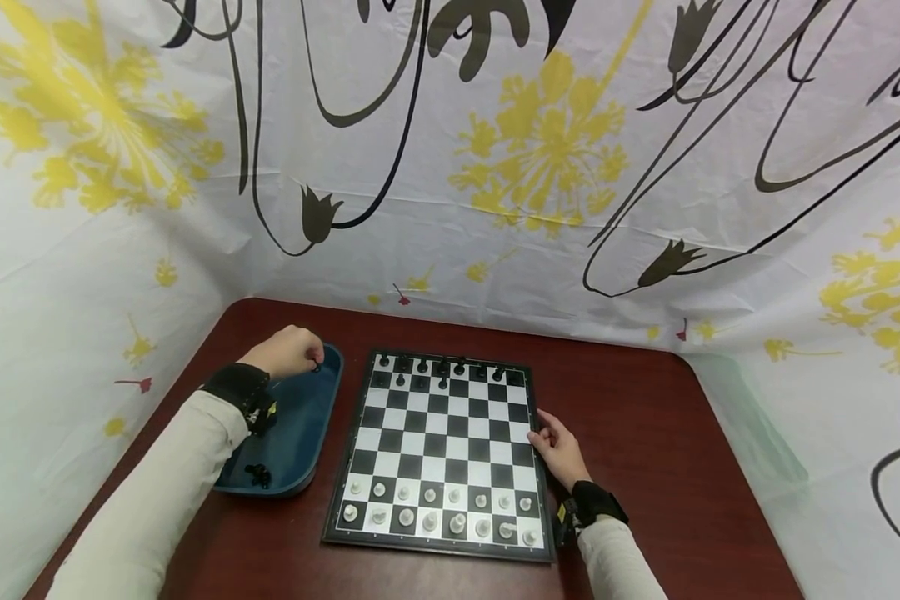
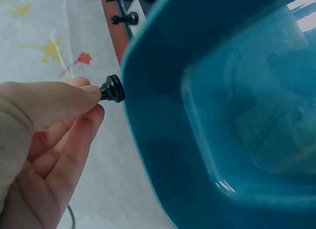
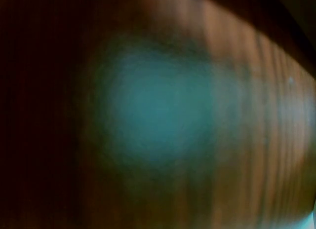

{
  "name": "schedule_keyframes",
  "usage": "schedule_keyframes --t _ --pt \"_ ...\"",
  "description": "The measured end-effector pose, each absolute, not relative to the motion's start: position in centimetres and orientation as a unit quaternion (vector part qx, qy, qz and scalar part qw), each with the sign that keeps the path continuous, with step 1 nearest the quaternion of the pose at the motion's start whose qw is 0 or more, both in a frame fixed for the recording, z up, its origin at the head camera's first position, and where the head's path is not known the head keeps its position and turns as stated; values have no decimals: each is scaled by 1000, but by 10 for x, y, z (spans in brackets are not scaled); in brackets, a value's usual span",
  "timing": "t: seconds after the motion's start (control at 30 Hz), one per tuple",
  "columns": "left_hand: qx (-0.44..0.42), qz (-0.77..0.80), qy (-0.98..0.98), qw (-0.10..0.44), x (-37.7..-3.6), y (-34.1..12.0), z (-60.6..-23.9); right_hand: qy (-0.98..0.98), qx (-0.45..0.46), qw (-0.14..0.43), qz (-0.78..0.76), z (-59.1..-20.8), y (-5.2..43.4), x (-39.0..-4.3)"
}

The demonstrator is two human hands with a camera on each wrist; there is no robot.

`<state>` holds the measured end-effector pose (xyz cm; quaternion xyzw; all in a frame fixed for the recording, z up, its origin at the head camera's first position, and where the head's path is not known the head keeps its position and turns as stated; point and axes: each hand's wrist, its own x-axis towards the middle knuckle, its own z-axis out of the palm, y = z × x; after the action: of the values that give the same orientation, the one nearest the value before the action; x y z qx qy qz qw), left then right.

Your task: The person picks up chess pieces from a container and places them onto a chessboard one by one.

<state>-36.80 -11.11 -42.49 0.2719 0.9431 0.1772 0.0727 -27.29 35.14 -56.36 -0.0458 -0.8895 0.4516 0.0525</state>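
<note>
Between thumb and fingertips, my left hand (image 1: 292, 352) pinches a small black chess piece (image 2: 113, 89) by its upper part, its ringed base showing; the fingers hide its top. This hand is over the far end of a blue plastic tub (image 1: 300, 425). A few black chess pieces (image 1: 257, 475) lie in the tub's near end. The chessboard (image 1: 435, 446) has white pieces (image 1: 430, 521) in two near rows and black pieces (image 1: 442, 367) at the far side. My right hand (image 1: 558, 450) rests at the board's right edge, thumb touching it. The right wrist view shows only blurred brown surface.
Everything stands on a dark red-brown wooden table (image 1: 630, 433). A white curtain (image 1: 420, 167) with yellow and grey flower prints hangs around the table's back and sides. The tub stands left of the board, with a narrow strip of table between.
</note>
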Motion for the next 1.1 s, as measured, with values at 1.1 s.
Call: schedule_keyframes --t 1.1 --pt "337 193 919 65 -398 53 -423 -880 -51 48 470 -566 357 -274"
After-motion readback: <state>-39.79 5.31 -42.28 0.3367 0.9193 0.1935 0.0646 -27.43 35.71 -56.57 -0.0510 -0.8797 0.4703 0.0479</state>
